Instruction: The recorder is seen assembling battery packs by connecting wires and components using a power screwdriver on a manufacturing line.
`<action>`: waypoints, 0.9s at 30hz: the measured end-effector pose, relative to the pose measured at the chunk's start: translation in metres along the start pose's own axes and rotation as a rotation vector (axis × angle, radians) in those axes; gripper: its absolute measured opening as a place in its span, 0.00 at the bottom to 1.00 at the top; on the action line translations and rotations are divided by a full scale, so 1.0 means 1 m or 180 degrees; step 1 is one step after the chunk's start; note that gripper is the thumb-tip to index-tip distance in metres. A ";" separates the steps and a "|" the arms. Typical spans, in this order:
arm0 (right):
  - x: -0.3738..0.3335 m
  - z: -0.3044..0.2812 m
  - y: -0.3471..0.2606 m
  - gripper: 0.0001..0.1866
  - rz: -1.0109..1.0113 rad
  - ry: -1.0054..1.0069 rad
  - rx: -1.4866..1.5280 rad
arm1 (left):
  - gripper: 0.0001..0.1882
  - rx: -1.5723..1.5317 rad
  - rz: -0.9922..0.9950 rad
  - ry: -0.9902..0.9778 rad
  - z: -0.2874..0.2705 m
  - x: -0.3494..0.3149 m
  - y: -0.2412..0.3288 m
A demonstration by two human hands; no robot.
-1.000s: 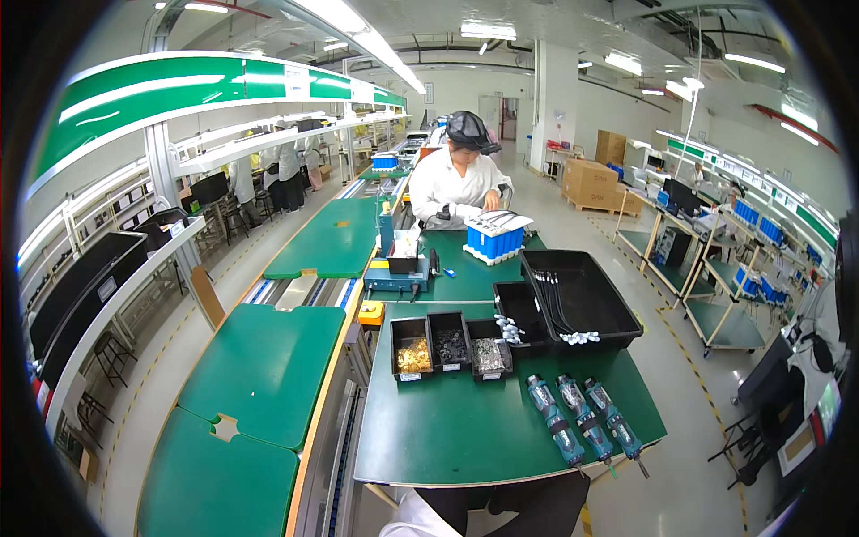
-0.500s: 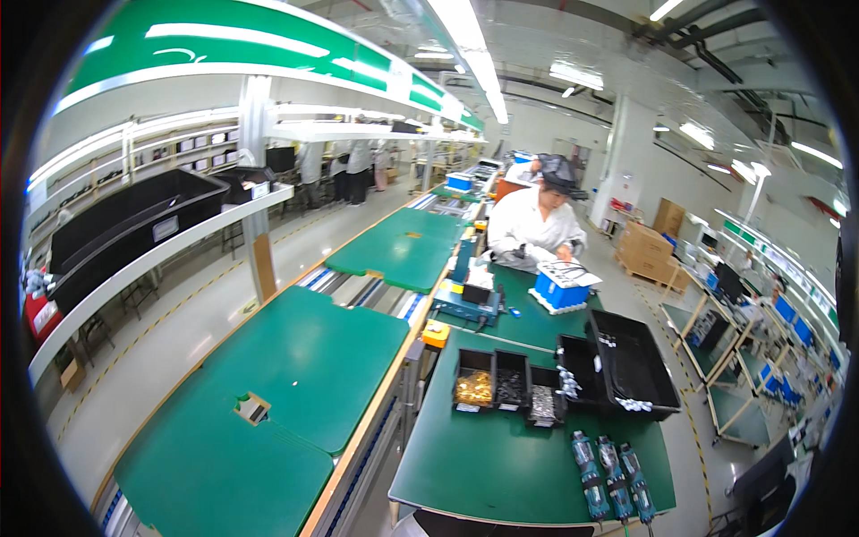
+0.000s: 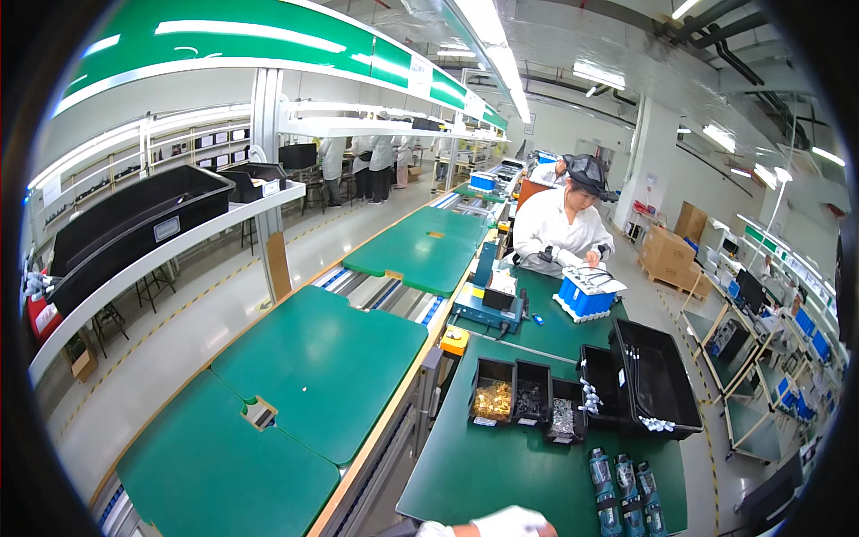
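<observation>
My left hand (image 3: 512, 523), in a white glove with bare fingertips, reaches in at the lower edge over the near side of the green workbench (image 3: 456, 465). The frame cuts it off, so its grip is hidden. My right hand is out of view. Nearest to the left hand, on its right, lie three teal power screwdrivers (image 3: 628, 492) side by side. Beyond them stand small black bins: one with gold-coloured parts (image 3: 492, 400), one with dark parts (image 3: 531, 399), one with silver screw-like parts (image 3: 563, 417).
Larger black trays (image 3: 658, 380) hold cables with pale ends. Across the bench a co-worker (image 3: 564, 224) in white handles a blue block (image 3: 586, 295) with a white top. Green boards (image 3: 313, 358) lie along the conveyor at left. A black bin (image 3: 143, 219) sits on the shelf.
My left hand has come into view at the lower edge. The whole scene has shifted a little to the right and down in the picture.
</observation>
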State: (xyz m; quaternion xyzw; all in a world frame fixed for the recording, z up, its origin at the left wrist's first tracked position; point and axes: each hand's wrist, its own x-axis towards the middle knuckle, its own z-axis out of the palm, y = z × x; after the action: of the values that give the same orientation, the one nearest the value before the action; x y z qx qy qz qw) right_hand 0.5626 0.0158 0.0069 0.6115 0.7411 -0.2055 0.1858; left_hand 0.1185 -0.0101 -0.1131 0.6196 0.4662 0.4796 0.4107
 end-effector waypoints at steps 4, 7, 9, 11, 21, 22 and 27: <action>0.012 -0.019 -0.058 0.21 -0.0539 0.0350 0.1162 | 0.18 0.0588 -0.0119 0.0805 -0.074 0.004 -0.054; 0.042 -0.037 -0.128 0.22 -0.0821 0.0367 0.1169 | 0.21 0.0793 -0.0976 0.1013 -0.102 0.009 -0.069; 0.088 -0.012 -0.163 0.18 -0.1443 0.0543 0.1852 | 0.21 0.1226 -0.1017 0.0584 -0.110 0.023 -0.064; 0.129 0.002 -0.206 0.17 -0.2210 0.0087 0.2944 | 0.23 0.1471 -0.1119 0.0019 -0.113 0.030 -0.067; 0.308 0.072 -0.381 0.19 -0.2783 -0.1570 0.4076 | 0.14 0.1400 0.0015 0.1213 -0.101 0.067 -0.164; 0.320 0.077 -0.382 0.19 -0.2801 -0.1583 0.4075 | 0.14 0.1416 0.0011 0.1224 -0.104 0.071 -0.157; 0.372 0.091 -0.400 0.21 -0.2014 -0.2913 0.5883 | 0.13 0.1290 -0.0400 0.1558 -0.118 0.082 -0.176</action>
State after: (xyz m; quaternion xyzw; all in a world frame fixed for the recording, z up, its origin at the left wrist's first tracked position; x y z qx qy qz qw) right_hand 0.1033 0.2094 -0.2355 0.1608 0.2836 -0.9334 -0.1500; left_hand -0.0206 0.1167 -0.2399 0.5250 0.6745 0.4855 0.1835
